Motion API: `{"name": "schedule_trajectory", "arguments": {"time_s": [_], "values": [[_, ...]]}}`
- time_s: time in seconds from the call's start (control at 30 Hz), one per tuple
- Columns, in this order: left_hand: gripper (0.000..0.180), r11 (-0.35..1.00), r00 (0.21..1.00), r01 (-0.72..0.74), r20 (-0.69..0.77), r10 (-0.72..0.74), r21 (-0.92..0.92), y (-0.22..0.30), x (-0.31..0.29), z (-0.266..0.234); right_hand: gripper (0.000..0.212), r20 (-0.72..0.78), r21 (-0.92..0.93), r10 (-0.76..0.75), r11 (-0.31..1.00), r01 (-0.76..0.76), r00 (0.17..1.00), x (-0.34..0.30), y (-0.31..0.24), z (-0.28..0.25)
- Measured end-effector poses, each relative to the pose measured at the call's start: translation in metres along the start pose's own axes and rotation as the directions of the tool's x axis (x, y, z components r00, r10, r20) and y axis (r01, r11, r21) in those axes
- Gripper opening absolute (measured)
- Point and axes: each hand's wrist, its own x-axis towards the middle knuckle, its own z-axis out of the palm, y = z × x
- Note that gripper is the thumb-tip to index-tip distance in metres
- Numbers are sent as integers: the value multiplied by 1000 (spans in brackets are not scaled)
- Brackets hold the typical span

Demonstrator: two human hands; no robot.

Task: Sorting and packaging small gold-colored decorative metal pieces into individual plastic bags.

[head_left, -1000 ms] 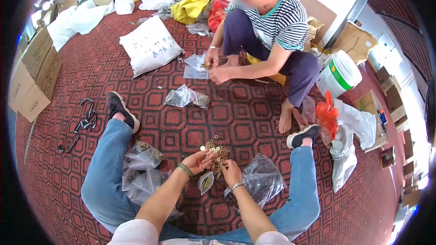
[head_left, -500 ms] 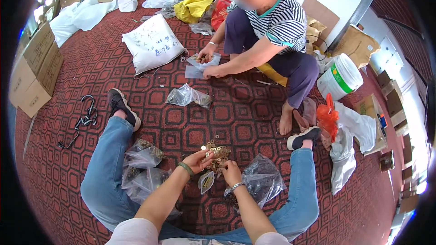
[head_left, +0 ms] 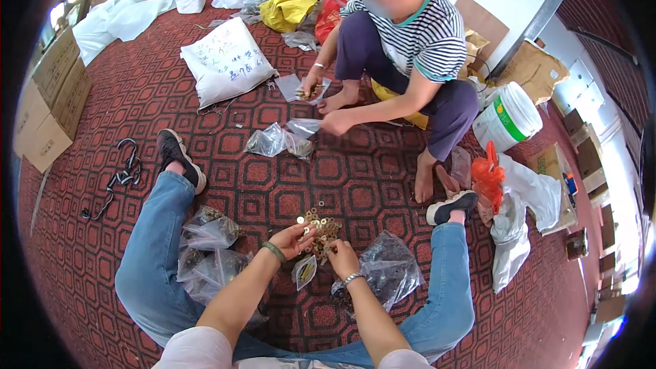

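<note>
A loose heap of brass-coloured washers (head_left: 326, 231) lies on the carpet between my legs. My left hand (head_left: 290, 240) is at its left side, palm partly up and fingers curled around a few washers. At the heap's near right edge, my right hand (head_left: 344, 260) points down with its fingertips pinched together; what they hold is hidden. Between my hands lies a small clear bag (head_left: 305, 272) with brass-coloured pieces in it. A larger clear plastic bag (head_left: 388, 266) with dark contents rests beside my right wrist. Filled zip bags (head_left: 213, 260) lie left of my left forearm.
Opposite me a person (head_left: 410, 48) squats, handling small clear bags. Another filled clear bag (head_left: 279, 142) lies before them. A white sack (head_left: 227, 65), a carton (head_left: 51, 106) and a black strap (head_left: 124, 176) lie to the left. A white bucket (head_left: 507, 117) and a red bag (head_left: 487, 178) stand right.
My hands stay at the washer heap with only slight movement. The person opposite has moved one hand nearer me and set a clear bag beside the filled one.
</note>
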Motion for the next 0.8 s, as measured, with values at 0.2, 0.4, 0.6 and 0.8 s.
{"name": "schedule_trajectory", "arguments": {"time_s": [0.2, 0.4, 0.6, 0.8], "values": [[29, 1000, 1000, 4, 7, -4, -3, -3, 1, -2, 18, -14, 9, -14, 1000, 14, 1000, -2, 0, -1], [28, 1000, 1000, 0, 5, 0, -2, -5, 5, -6, 19, -14, 37, -23, 999, 23, 1000, -1, 1, 0], [27, 1000, 1000, -2, 0, 2, -7, -2, 8, -5, 19, -1, 28, -1, 1000, 1, 1000, 2, -3, -2], [26, 1000, 999, -8, 48, 7, 21, 1, 9, -6, 23, -7, -61, -26, 998, 26, 1000, 3, 2, 2]]}}
